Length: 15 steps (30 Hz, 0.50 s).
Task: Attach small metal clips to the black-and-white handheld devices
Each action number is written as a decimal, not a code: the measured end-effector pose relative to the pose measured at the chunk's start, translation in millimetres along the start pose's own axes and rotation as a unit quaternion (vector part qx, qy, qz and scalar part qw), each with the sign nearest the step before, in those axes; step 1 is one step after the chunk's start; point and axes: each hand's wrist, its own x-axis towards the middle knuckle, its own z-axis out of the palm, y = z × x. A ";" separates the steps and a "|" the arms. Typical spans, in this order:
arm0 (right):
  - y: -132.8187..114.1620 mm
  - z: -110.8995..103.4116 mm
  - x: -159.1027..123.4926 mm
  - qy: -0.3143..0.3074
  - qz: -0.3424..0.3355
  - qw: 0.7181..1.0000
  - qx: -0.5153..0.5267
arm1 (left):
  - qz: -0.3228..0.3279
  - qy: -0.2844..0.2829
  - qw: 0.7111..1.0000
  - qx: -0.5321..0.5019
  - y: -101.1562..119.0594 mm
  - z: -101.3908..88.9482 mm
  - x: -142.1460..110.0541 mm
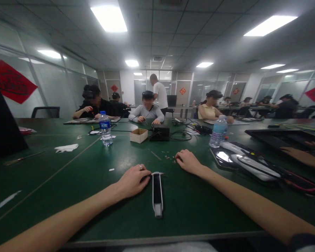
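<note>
1 head cam, fwd/down over hands (162, 169)

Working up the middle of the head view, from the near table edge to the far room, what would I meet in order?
White-framed black strip → small metal bits → black box → seated person → standing person in white.

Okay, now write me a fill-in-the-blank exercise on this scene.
1. The hand wearing a ring is the person's ____ hand.
2. The long dark-faced object between the forearms has a ____ rim.
3. The tabletop is coloured ____.
4. The bottle to the left of the open box has a mainly ____ label.

Missing words: left; white; green; blue.
</note>
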 end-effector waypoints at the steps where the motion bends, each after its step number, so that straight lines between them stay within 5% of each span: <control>1: -0.5 -0.2 -0.1 0.003 -0.003 1.000 0.002 | 0.000 0.001 1.000 -0.001 0.1 -0.2 -0.2; 15: -6.4 -4.0 -2.1 -0.022 -0.022 0.999 0.020 | 0.001 -0.004 1.000 0.008 0.9 -0.9 -1.3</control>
